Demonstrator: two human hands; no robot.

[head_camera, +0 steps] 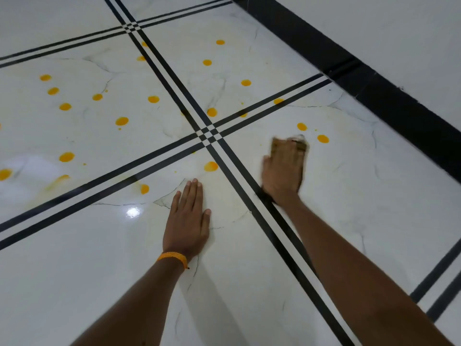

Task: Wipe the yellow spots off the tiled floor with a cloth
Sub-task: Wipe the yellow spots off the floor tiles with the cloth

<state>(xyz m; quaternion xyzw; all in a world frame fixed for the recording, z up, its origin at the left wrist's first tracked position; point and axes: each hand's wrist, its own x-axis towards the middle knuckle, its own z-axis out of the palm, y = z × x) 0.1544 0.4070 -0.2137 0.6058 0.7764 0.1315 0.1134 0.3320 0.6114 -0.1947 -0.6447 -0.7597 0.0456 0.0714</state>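
Several yellow spots (121,121) dot the glossy white tiled floor (87,245), mostly on the far left and middle tiles. My right hand (283,171) presses flat on a small cloth (296,140), which shows only past the fingertips and is blurred. Two yellow spots (322,138) lie just beyond and to the right of the cloth. My left hand (188,221) rests flat on the floor, fingers together, holding nothing, with an orange band at the wrist. One yellow spot (211,166) lies just beyond its fingertips.
Paired black lines (207,136) cross between the tiles near both hands. A wide black border strip (374,81) runs along the right, with a pale wall beyond it. Faint yellowish smears mark the floor at the left (50,188).
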